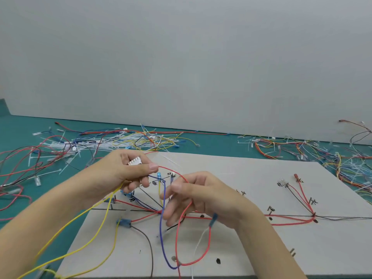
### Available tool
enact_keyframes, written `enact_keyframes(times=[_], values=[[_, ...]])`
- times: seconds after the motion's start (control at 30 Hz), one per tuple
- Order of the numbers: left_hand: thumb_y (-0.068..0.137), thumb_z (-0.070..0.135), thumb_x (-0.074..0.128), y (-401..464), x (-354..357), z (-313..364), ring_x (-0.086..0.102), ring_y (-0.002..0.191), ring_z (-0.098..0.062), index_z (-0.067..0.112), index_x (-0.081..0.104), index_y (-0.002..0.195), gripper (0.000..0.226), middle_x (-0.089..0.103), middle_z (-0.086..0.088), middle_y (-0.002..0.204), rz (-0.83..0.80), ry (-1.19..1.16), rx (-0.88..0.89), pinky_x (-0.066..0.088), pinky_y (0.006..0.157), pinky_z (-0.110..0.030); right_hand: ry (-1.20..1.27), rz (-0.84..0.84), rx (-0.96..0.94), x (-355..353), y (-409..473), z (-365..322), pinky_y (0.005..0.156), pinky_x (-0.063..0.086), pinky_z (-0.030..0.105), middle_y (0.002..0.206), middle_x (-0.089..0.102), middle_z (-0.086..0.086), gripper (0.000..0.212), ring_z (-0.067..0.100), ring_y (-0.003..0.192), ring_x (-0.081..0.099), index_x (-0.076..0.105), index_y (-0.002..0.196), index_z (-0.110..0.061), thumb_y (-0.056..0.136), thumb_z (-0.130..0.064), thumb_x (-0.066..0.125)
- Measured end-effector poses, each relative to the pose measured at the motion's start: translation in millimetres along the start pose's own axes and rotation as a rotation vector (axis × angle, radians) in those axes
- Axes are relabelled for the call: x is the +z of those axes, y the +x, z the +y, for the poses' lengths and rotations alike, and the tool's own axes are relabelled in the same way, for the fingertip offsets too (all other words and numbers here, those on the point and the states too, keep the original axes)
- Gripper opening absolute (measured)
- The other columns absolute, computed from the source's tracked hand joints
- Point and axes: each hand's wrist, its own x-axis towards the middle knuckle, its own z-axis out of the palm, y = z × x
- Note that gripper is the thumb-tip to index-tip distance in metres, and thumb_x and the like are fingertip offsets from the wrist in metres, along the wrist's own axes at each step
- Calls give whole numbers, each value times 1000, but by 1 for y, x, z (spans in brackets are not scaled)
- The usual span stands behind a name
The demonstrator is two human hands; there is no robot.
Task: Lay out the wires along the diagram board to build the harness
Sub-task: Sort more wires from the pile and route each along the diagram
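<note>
From the head view, the left hand [128, 174] is holding a white connector [135, 161] above the near-left part of the diagram board [251, 248], its fingers [141, 183] curling round the connector body with the thumb pressing across the top. The connector's ribbed end is pointing up and to the right, away from the person, and its long axis is running roughly left to right across the board. Yellow wires [96, 224] are trailing from under this hand down towards the near-left corner.

A red wire [181, 224] is arcing out from beside the left thumb, over to the right hand [201, 198], then dropping in a long loop towards the near edge of the board. The right hand is sitting just to the right of the left, slightly nearer the person. Its thumb and forefinger appear to be pinching the red wire at the top of the arc, while the remaining fingers [171, 213] are hanging loosely spread; the contact itself is blurred. A blue wire [163, 228] is hanging between the two hands, running near-vertically in the picture.

By my judgement, the right hand is the nearer one for guiding the red wire, whose run lies rightward along the board's long horizontal line, where other red wires [291, 221] are already lying. Loose wire bundles [100, 140] are lying on the green tabletop [18, 127] beyond.
</note>
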Motion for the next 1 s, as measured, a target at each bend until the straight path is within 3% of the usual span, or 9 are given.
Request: enact_keyframes(times=[0.07,0.2,0.3,0.43,0.53,0.63,0.77,0.9,1.0], values=[[45,56,89,0,-13,-4,45,38,-10,18,70,69,49,64,-9,62,-72,57,-21,33,36,-15,97,21,31,1,1,0,63,55,25,75,73,7,21,19,60,70,72,87,-20,95,-31,55],[77,47,78,-5,-61,-8,56,61,-13,13,69,84,36,66,-4,78,-410,274,-199,47,50,-21,161,14,98,-4,-2,1,48,49,21,49,57,-1,22,9,36,49,69,83,-17,95,-26,53],[89,31,71,-6,-88,-11,60,61,-10,10,68,96,22,67,-4,79,-606,271,-251,52,55,-23,56,-43,139,-2,-3,-1,52,46,20,44,51,-3,19,11,44,48,71,86,-18,94,-23,54],[99,6,54,-4,-102,-12,67,62,-10,1,62,107,13,68,-3,82,-812,62,-261,55,58,-20,-232,-110,294,-2,-8,-2,63,46,22,56,61,1,19,17,62,58,69,105,-16,94,-28,59],[93,18,66,-2,-93,-12,66,57,-11,5,68,100,15,67,-6,77,-722,28,-239,52,51,-18,-396,-97,363,-3,-9,-1,60,46,19,68,64,4,29,16,64,57,67,111,-12,94,-34,60],[75,38,83,-1,-78,-13,60,51,-12,8,72,88,35,61,-7,64,-483,147,-256,48,47,-19,-453,105,219,-2,-6,-2,58,42,20,74,62,-1,23,12,62,54,69,107,-17,88,-31,69],[67,36,87,2,-54,-15,54,48,-16,1,72,89,44,48,-8,58,-386,93,-266,45,46,-22,-228,407,12,3,7,4,67,53,25,80,69,-2,34,15,69,63,66,113,-13,84,-29,73],[66,34,86,3,-37,-13,52,46,-16,1,72,89,43,50,-9,58,-367,23,-250,42,45,-20,-2,162,127,14,10,5,73,56,33,99,72,10,50,25,79,68,63,118,-17,86,-55,61],[70,35,82,-1,-34,-8,52,47,-13,3,72,89,39,52,-9,60,-384,38,-238,43,46,-19,123,7,124,13,6,5,66,57,27,92,71,11,43,21,71,69,67,117,-20,89,-51,58]])
